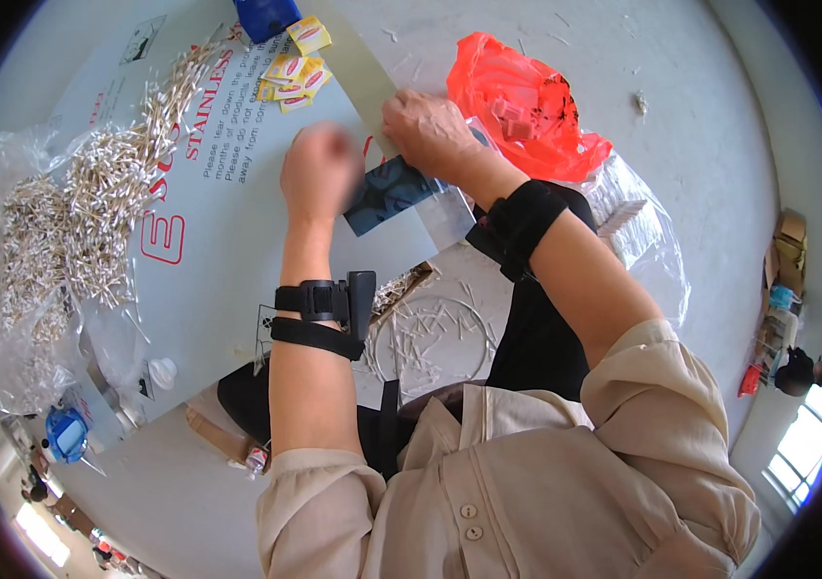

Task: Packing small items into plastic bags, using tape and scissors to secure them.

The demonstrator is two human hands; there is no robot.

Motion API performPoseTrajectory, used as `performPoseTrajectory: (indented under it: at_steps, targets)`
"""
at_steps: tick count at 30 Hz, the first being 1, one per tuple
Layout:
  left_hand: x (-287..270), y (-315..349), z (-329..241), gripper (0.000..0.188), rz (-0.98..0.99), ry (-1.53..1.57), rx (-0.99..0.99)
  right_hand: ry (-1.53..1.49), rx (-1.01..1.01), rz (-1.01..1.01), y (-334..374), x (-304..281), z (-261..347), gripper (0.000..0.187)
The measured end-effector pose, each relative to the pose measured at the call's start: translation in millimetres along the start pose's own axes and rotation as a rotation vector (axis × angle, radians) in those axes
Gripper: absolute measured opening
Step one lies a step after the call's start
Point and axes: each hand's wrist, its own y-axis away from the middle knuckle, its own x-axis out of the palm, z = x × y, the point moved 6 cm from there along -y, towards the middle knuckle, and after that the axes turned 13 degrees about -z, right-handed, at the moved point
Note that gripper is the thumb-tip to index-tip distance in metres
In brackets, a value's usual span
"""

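Observation:
My left hand point(319, 174) is closed above the printed grey sheet point(228, 261) on the table, its fingers curled and partly blurred. My right hand point(430, 133) is to its right, fingers bent and drawn together near the sheet's edge. What either hand holds, if anything, is hidden. Just below and between them lies a dark blue patterned piece point(390, 196), with clear plastic point(450, 214) beside it. Beyond my left hand are several small yellow packets point(295, 82), next to a blue container point(267, 17). A big heap of cotton swabs point(107, 203) spreads along the left.
A red plastic bag point(488, 72) with small pink packs sits to the right. Near it, a clear bag point(657, 251) holds white packs. Swabs are scattered on the floor around a round rim point(480, 323) below the table. A blue object point(66, 434) is at lower left.

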Motion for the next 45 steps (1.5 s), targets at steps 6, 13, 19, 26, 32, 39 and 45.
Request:
performPoseTrajectory:
  at_steps: [6,13,19,26,32,39,45]
  targets:
    - [-23.6,31.2,1.1,0.009,0.029,0.149,-0.032,-0.278,0.336,0.032,22.2,-33.1,-9.0,0.015]
    - [-24.8,118.2,-11.4,0.015,0.039,-0.038,-0.261,-0.849,1.145,0.289,153.0,-54.0,32.1,0.024]
    - [-18.7,113.0,-7.8,0.017,0.074,-0.132,-0.336,-1.073,1.320,0.470,193.9,-33.8,65.2,0.022]
    - [-10.1,109.9,3.9,0.017,0.193,-0.058,-0.556,-1.257,1.322,0.378,201.5,-20.9,63.1,0.019]
    - [-10.7,118.0,1.9,0.018,0.023,0.026,-0.605,-1.305,1.268,0.384,196.7,-18.1,63.4,0.017]
    - [-11.8,118.4,-0.2,0.018,-0.081,0.046,-0.586,-1.290,1.217,0.411,193.6,-19.2,64.8,0.014]
    - [-8.3,119.1,0.8,0.019,0.034,0.134,-0.688,-1.312,1.265,0.311,199.2,-15.3,63.8,0.017]
